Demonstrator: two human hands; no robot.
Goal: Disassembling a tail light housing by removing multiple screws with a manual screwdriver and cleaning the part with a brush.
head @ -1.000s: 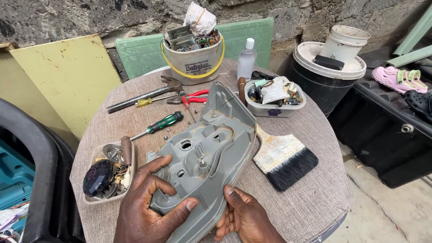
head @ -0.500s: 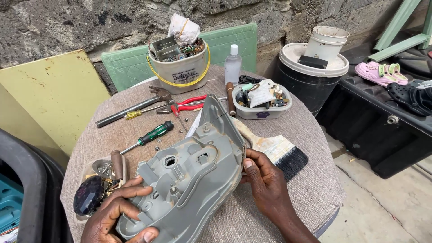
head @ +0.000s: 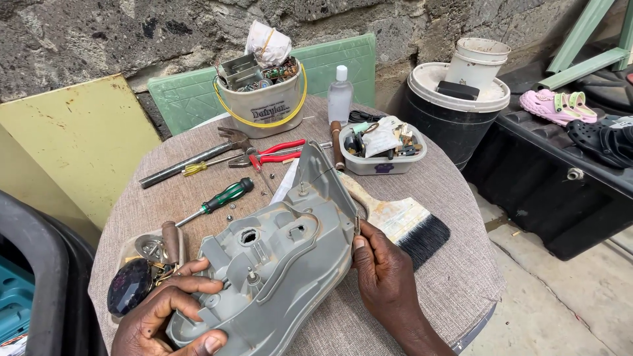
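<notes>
i have the grey plastic lamp housing (head: 283, 264) lying back-side up on the cloth-covered round table (head: 461, 277), its long end pointing away from me so the sockets and ribs face my eyes. my left hand (head: 175, 316) is wrapped around the near corner, thumb on top and fingers curled under the rim, pinning it so it does not slide on the cloth. my right hand (head: 389, 270) grips the right edge, thumb pressed against the wall of the housing; something thin and metallic seems to sit at my thumb tip, maybe a clip or screw, but i cannot make it out clearly.

the tools are spread in an arc just beyond the housing, within easy reach: a green-handled screwdriver (head: 221, 198) with loose screws near it, red-handled pliers (head: 273, 153), a hammer (head: 191, 158). the wide paintbrush (head: 409, 227) lies just beside my right hand, bristles toward the table edge. a small tray of odd parts (head: 148, 267) sits touching my left fingers, and a white tub of bits (head: 382, 148) stands behind the housing. a bucket with a yellow handle (head: 264, 99) and a clear bottle (head: 340, 95) stand at the far side, out of the way.
</notes>
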